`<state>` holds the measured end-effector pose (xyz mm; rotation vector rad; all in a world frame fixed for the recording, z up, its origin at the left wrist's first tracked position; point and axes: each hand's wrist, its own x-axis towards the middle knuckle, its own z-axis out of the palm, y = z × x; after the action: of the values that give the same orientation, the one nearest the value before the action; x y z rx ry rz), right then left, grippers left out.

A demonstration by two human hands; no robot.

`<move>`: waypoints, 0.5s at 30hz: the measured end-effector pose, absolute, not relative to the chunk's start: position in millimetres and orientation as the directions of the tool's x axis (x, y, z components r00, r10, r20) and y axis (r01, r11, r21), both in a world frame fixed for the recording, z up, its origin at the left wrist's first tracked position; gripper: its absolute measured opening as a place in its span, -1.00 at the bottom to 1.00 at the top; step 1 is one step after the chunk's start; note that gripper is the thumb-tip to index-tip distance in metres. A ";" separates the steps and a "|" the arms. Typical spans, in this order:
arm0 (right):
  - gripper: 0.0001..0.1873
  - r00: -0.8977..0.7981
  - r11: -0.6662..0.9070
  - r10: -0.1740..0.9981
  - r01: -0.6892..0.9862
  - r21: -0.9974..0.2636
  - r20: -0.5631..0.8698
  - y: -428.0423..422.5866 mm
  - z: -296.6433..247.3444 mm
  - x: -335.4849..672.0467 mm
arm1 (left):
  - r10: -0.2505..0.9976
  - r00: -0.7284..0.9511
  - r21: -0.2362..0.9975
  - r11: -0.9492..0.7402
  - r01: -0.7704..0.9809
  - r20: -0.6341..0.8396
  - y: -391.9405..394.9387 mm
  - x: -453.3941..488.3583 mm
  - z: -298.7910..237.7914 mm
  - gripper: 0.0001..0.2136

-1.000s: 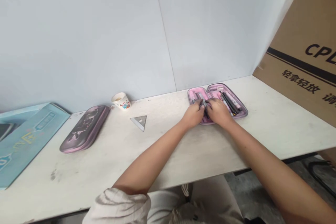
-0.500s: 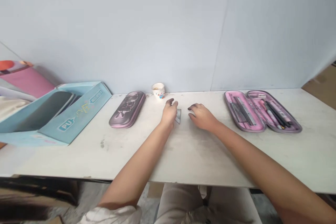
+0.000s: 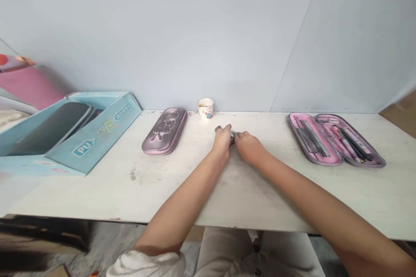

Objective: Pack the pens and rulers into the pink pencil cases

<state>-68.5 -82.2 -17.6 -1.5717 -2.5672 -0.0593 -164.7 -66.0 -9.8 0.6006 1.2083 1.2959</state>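
My left hand (image 3: 222, 140) is closed on a small flat grey piece (image 3: 233, 134), which showed a pointed, see-through corner a moment earlier. My right hand (image 3: 248, 147) meets it from the other side, fingers closed on the same piece. Most of the piece is covered by my fingers, so its kind is hard to tell. Both hands are low over the white table (image 3: 182, 194). Behind them stands a paper cup (image 3: 206, 110) with something brownish inside. A closed purple-grey pencil case (image 3: 165, 131) with a raised design lies to the left.
On the right an open pencil case (image 3: 334, 140) with a pink lining holds pens and a flat grey strip. At the far left sits a light-blue box (image 3: 97, 134) with dark cases in it. Pink items (image 3: 29, 84) are behind it. A pale wall (image 3: 195, 34) borders the table's back.
My right hand has moved left to my left hand, and its fingers have closed on the grey piece. The view has shifted slightly.
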 end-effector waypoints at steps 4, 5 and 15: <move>-0.60 -0.300 0.320 0.932 0.944 -0.074 0.203 -77.4 1.3 -3.8 | 0.962 0.149 0.922 0.262 -0.286 -0.227 -71.1 -126.9 -8.9 -0.63; -0.59 -0.216 0.243 0.946 0.966 -0.091 0.240 -76.3 4.5 17.1 | 0.958 0.214 0.952 0.234 -0.199 -0.190 -71.4 -115.5 -8.7 -0.63; -0.58 0.138 -0.060 0.939 0.968 -0.245 0.315 -87.6 -16.4 160.7 | 0.756 0.638 0.327 -0.646 0.690 0.147 -50.8 -18.8 -19.5 -0.53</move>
<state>160.7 -87.6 -16.4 -2.0323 -1.8319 -0.1002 -18.8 -50.8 -19.5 2.6196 1.1767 0.3986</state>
